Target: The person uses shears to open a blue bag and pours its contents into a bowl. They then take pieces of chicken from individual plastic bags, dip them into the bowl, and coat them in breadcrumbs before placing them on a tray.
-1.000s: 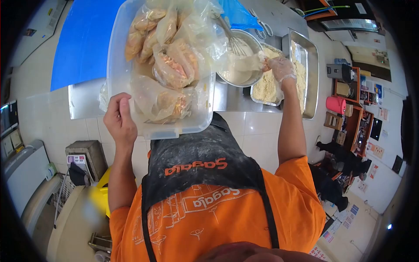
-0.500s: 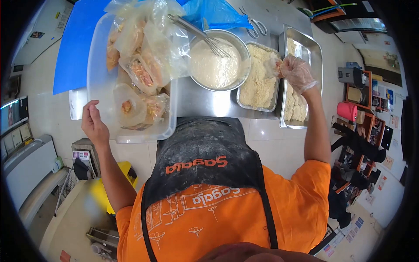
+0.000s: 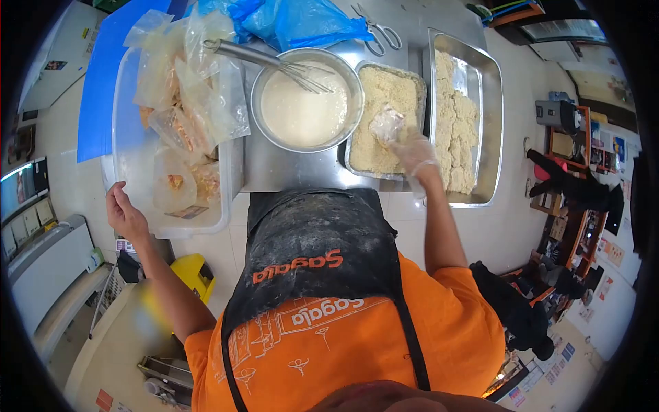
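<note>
My right hand [image 3: 416, 155], in a clear plastic glove, reaches into a metal tray of pale crumbs [image 3: 374, 86]. At its fingertips is a pale, pinkish coated piece [image 3: 388, 123], lying in the crumbs; motion blurs the fingers, which look closed on it. My left hand [image 3: 127, 216] is bare and holds nothing, its fingers loosely bent beside the near left rim of a clear plastic tub [image 3: 171, 230]. Plastic bags [image 3: 199, 103] of raw, seasoned meat lie in that tub. Between tub and crumbs stands a metal bowl [image 3: 257, 117] of creamy batter [image 3: 302, 113] with a whisk [image 3: 254, 56] in it.
To the right, a deep metal pan [image 3: 493, 130] holds crumb-coated pieces [image 3: 456, 137] along its left side. Scissors [image 3: 377, 34] and a blue plastic bag [image 3: 302, 24] lie at the back of the steel table [image 3: 302, 172]. A person in dark clothes [image 3: 515, 305] is at the right.
My right hand has moved left and toward me, from above the pan's edge down into the crumb tray. The whole table has shifted left in view. My left hand remains beside the tub.
</note>
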Demonstrator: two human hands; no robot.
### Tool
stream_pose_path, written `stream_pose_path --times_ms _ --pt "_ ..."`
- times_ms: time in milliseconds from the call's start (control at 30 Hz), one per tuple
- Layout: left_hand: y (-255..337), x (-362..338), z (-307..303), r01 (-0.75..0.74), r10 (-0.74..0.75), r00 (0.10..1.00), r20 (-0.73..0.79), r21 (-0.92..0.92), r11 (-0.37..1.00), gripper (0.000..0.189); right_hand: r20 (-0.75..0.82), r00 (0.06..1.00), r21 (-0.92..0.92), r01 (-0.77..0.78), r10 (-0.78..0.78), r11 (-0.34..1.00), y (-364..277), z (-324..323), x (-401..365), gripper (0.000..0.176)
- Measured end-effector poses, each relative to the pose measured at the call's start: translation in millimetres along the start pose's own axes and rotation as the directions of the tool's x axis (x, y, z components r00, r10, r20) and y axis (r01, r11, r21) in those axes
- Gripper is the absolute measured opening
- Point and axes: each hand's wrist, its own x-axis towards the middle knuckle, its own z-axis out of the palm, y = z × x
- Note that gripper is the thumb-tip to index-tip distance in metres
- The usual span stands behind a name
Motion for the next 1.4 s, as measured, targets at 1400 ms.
stream_pose_path --times_ms 1400 --pt "1.2 -0.4 -1.3 0.002 0.003 0.999 -0.048 0.083 0.997 0.026 0.284 0.927 0.065 0.235 -0.244 0.970 -17.3 -61.4 129.1 0.061"
